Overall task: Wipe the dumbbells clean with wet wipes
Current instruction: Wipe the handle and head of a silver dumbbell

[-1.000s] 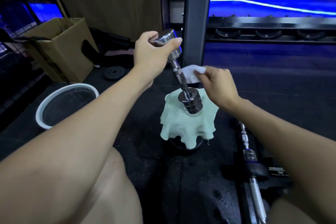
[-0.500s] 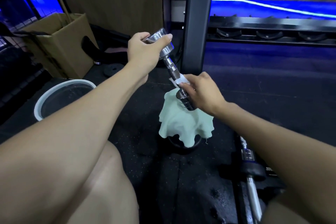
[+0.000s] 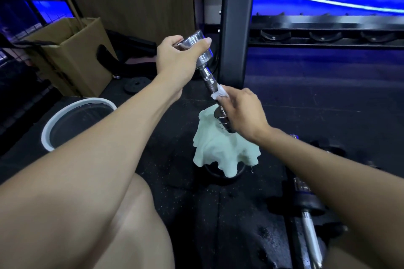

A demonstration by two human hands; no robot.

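A pale green cloth (image 3: 220, 150) is draped over something on the floor. Above it, the wet wipe (image 3: 219, 93) is pinched round the chrome dumbbell (image 3: 208, 79) handle by the right hand (image 3: 242, 111); the tilted dumbbell's upper head is gripped by the left hand (image 3: 177, 59).

Glossy chrome metal dumbbell (image 3: 205, 59) with knurled handle, thin white wet wipe (image 3: 219, 93), soft matt pale-green cloth (image 3: 223, 150), brown cardboard box (image 3: 72, 54), speckled matt rubber floor (image 3: 306, 98)

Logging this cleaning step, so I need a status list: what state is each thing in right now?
Left hand: grips the dumbbell's upper head.
Right hand: presses the wet wipe on the handle.
Dumbbell: tilted, lower head on the green cloth.
Wet wipe: crumpled.
Green cloth: draped.
Cardboard box: open.
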